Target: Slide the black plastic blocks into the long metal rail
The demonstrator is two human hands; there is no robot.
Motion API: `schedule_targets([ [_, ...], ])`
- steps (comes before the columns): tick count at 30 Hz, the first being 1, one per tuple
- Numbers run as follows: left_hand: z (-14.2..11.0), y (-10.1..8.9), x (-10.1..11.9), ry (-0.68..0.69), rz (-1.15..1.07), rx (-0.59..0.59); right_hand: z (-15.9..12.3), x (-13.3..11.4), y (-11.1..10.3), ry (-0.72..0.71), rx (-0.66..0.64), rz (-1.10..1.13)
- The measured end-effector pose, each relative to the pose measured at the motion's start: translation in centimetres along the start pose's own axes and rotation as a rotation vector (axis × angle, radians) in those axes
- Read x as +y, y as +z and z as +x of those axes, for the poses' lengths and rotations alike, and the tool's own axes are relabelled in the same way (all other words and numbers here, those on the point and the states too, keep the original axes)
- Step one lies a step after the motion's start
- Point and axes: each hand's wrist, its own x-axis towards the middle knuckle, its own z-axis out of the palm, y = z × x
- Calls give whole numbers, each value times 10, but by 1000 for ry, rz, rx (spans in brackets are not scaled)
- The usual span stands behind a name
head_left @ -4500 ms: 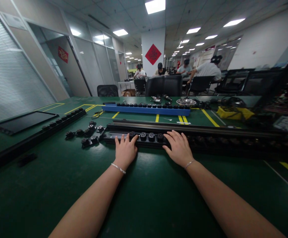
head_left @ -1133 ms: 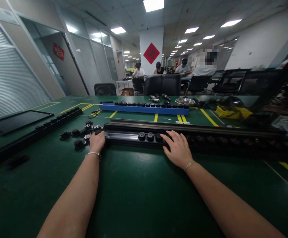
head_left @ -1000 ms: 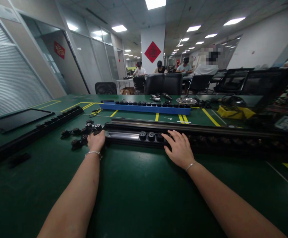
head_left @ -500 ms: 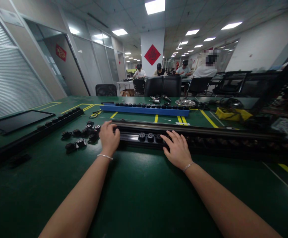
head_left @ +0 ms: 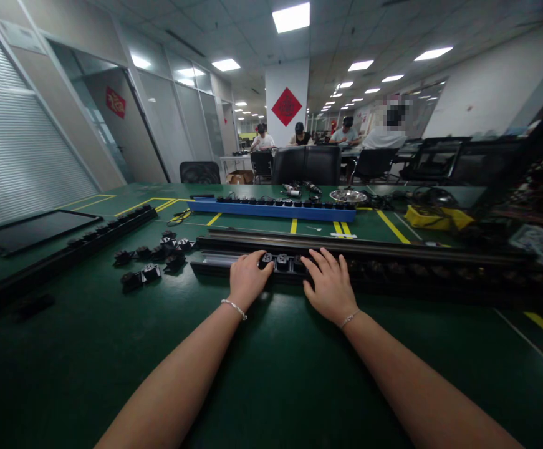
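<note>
A long black rail (head_left: 212, 269) lies across the table before me, with a row of black socket-like modules (head_left: 282, 262) seated in its channel. My left hand (head_left: 249, 279) curls its thumb and fingers about the leftmost module (head_left: 266, 257) of the row. To the left of that module the silvery channel is bare. My right hand (head_left: 331, 288) lies over the rail a little further right, fingers spread, fingertips touching the modules there. Part of the row is hidden beneath it. Several loose black modules (head_left: 150, 272) are scattered on the table left of the rail.
Behind the rail runs a blue channel (head_left: 271, 211) filled with similar modules. Another black rail (head_left: 112, 229) stretches along the left, near a dark flat panel (head_left: 40, 232). A yellow bin (head_left: 425, 218) and a metal bowl (head_left: 347, 196) stand at the back right. People sit at far tables.
My left hand has slid right along the rail from its left end to the leftmost module and closed around it. My right hand has hardly moved.
</note>
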Motion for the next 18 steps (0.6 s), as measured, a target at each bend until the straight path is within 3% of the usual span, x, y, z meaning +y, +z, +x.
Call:
schedule_targets([
  [18,6,-4,-17,-86,15,3,-1,3,0,-31,-29,21],
])
